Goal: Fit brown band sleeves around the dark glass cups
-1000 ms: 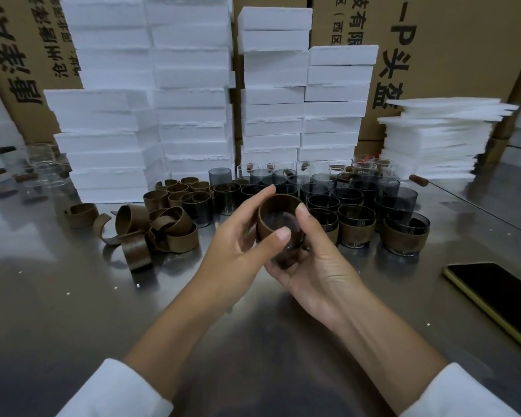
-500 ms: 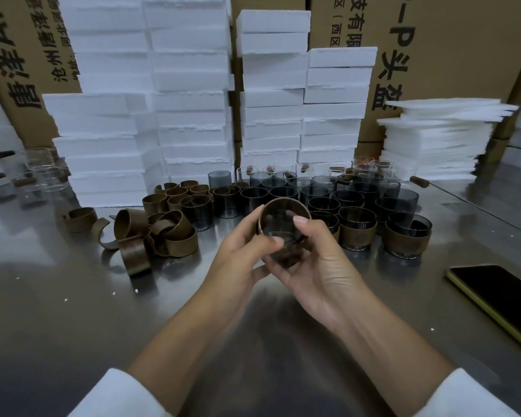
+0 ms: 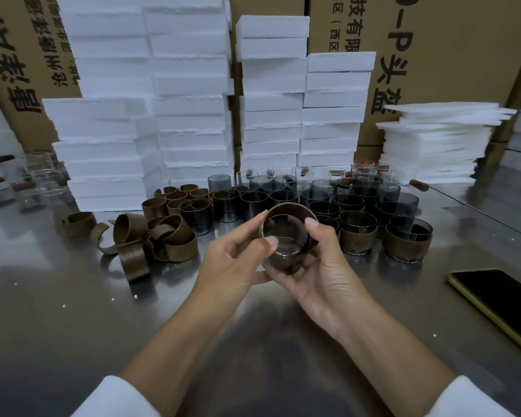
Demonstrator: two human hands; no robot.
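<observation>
While both hands met above the counter, the head view showed one dark glass cup held between them, with a brown band sleeve ringing its mouth end. The left hand pinched the sleeve's near rim between thumb and forefinger. The right hand cradled the cup from below, fingers curled round its base and thumb set on the sleeve's right edge. The sleeve sat high and the glass base showed beneath it, so the step in hand looked to be sliding the band down the wall. The next move probably called for an even push on both sides, so that the band would not cock or buckle, until it sat like those on the finished cups just beyond the right hand. Beyond both hands stood massed bare dark cups. To the left of the left hand lay heaped loose bands, and well off to the right of the right hand lay a phone.
</observation>
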